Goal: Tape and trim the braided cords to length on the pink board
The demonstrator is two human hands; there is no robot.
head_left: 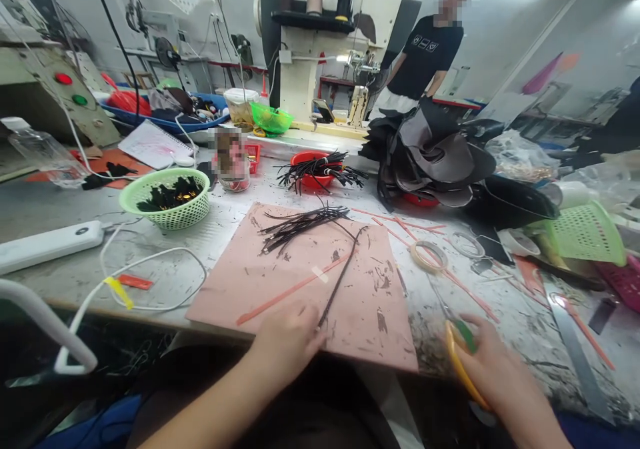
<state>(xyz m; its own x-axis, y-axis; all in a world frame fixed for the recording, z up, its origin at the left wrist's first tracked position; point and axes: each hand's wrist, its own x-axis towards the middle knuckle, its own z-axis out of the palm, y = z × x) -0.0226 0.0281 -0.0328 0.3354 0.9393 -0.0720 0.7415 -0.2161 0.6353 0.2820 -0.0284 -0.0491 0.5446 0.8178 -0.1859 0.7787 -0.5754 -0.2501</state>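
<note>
My left hand (290, 334) is closed on the near end of a thin black cord (341, 277), which runs away from me over a pink board (365, 315). Beyond it, a bundle of similar black cords (305, 225) lies on the same board. A pink strip (287, 294) crosses the board at a slant, with a small piece of pale tape on it. Off the board's right side, my right hand (493, 362) grips a pair of scissors (463, 362) with orange and green handles. The scissor blades point away from me towards a roll of tape (429, 257).
A green basket (200, 212) of black pieces stands at left, near a white cable (150, 252). Behind the board is a red bowl (317, 181) with more cords. Dark sheets (430, 155) are piled at back right; a metal ruler (575, 349) lies at right. A person (425, 55) stands behind.
</note>
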